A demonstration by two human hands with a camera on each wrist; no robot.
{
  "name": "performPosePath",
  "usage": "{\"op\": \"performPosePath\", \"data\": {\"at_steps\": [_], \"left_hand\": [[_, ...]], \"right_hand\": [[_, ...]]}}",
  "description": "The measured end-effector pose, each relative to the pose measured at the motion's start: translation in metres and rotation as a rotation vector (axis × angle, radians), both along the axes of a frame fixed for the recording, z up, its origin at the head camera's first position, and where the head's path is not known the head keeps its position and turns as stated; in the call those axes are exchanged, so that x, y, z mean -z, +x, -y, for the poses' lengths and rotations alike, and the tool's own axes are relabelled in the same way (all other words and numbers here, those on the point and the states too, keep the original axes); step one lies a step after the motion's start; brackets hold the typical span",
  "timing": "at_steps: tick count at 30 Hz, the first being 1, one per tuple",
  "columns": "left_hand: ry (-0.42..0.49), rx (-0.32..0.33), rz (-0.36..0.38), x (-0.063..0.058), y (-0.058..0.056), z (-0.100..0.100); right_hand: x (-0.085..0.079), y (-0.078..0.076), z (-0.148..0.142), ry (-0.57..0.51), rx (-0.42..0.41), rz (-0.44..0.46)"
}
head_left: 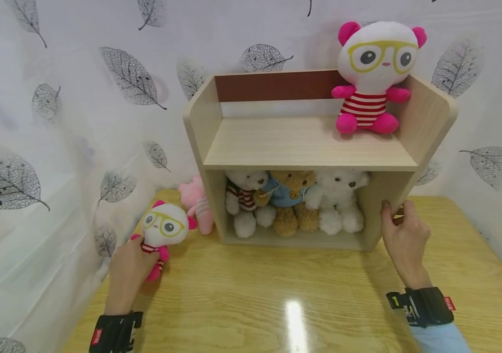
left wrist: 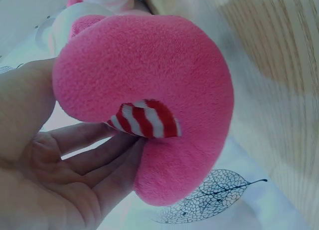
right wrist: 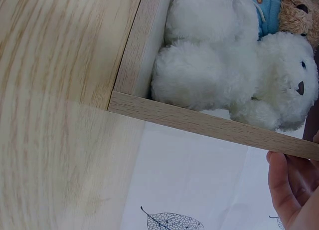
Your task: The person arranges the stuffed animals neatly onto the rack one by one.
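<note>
The left hand [head_left: 128, 274] gripped the small panda toy [head_left: 161, 231] on the table [head_left: 277, 299], left of the wooden shelf [head_left: 303, 147]. The right hand [head_left: 405, 240] held the shelf's side panel. If that hold slipped, the shelf could shift and the big panda [head_left: 372, 73] on top might tumble.

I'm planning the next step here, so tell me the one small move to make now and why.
Probably lift the small panda off the table. The left hand already grips its body, the right hand steadies the shelf, and the top board has free space beside the big panda.
</note>
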State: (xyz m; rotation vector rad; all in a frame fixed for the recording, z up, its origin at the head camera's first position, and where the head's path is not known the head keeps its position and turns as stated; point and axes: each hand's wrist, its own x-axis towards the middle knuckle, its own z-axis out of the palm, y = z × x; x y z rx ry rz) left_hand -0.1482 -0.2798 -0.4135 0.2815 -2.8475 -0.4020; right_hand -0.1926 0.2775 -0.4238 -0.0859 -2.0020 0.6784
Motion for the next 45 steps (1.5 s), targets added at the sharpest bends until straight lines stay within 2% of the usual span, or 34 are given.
{"op": "performPosePath", "data": {"at_steps": [5,8,16,22,26,29,32,39,45], "left_hand": [[0.031,0.001,-0.022,-0.007,0.004,-0.004],[0.059,0.023,-0.055,-0.011,0.005,-0.005],[0.057,0.096,-0.187,-0.015,0.010,-0.006],[0.073,0.075,-0.267,-0.024,0.016,-0.012],[0.096,0.069,-0.364,-0.028,0.020,-0.015],[0.104,0.088,-0.454,-0.029,0.023,-0.017],[0.113,0.109,-0.508,-0.032,0.026,-0.018],[0.126,0.132,-0.530,-0.043,0.033,-0.027],[0.175,0.227,-0.590,-0.049,0.040,-0.036]], "right_hand": [[0.000,0.000,0.000,0.002,-0.003,0.000],[0.000,0.000,0.000,-0.001,-0.009,0.003],[0.001,0.000,0.000,-0.012,-0.002,-0.004],[0.000,0.000,0.000,-0.013,-0.003,-0.011],[0.000,0.000,-0.001,-0.011,-0.004,-0.007],[0.000,-0.001,-0.001,-0.014,-0.005,-0.003],[0.001,-0.001,-0.001,-0.016,-0.005,0.000],[0.003,-0.002,-0.002,-0.017,-0.004,-0.001],[0.004,-0.003,-0.002,-0.024,-0.006,-0.008]]}}
